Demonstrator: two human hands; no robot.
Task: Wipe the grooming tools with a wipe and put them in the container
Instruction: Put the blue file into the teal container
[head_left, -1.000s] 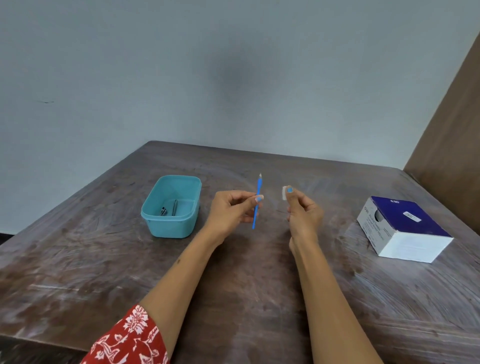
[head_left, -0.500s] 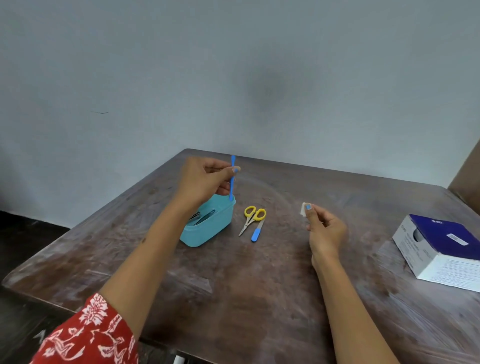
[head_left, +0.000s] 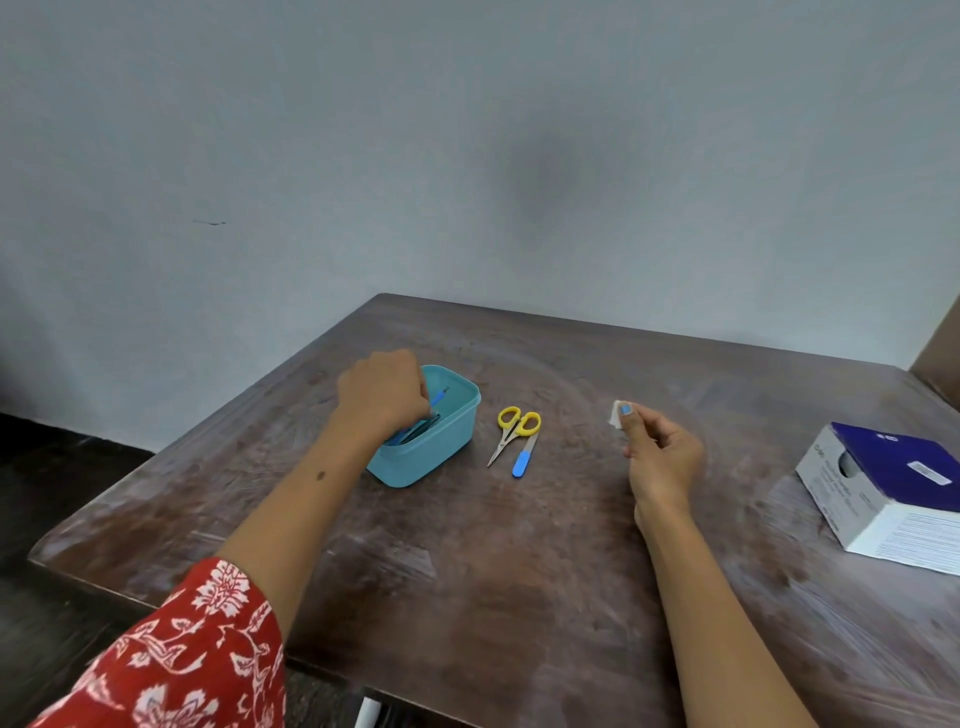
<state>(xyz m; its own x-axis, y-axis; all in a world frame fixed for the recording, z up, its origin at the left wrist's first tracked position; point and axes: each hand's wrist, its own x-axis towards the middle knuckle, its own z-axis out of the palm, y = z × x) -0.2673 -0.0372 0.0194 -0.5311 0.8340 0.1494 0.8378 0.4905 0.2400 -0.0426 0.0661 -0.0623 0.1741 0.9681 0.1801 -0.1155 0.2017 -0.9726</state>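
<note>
My left hand (head_left: 384, 392) reaches into the teal container (head_left: 441, 452) and holds a thin blue tool (head_left: 440, 396) whose tip pokes out past the fingers. Dark metal tools lie inside the container, partly hidden by the hand. To the right of the container, yellow-handled scissors (head_left: 514, 428) and a blue-handled nail file (head_left: 523, 457) lie side by side on the wooden table (head_left: 519, 545). Further right, my right hand (head_left: 662, 457) is raised above the table and pinches a small white wipe (head_left: 615, 415) between thumb and fingers.
A blue and white cardboard box (head_left: 888, 493) stands near the table's right edge. A grey wall rises behind the table. The table's left and near edges drop off to a dark floor.
My left hand carried the blue tool from the table's middle over to the container and lowered it inside. My right hand stayed raised with the wipe. The view shifted left.
</note>
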